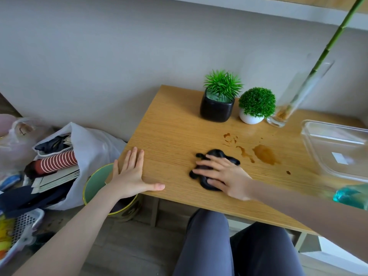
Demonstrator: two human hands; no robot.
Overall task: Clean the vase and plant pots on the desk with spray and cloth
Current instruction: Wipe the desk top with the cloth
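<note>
On the desk (169, 120), near edge: left hand (131, 174) lying flat, fingers spread; right hand (225, 174) pressing a black cloth (217, 154).
Spray bottle (350, 196) sitting at 3 o'clock; black pot (216, 109), white pot (250, 117) and glass vase (294, 96) waiting at 12 to 1 o'clock, apparently still uncleaned; brown spills (264, 154) remaining.

black cloth (216, 156) crumpled on desk (169, 132)

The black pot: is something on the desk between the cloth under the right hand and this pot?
No. The desk shows bare wood between the cloth under the right hand and the black pot; the brown spills lie off to the right.
</note>
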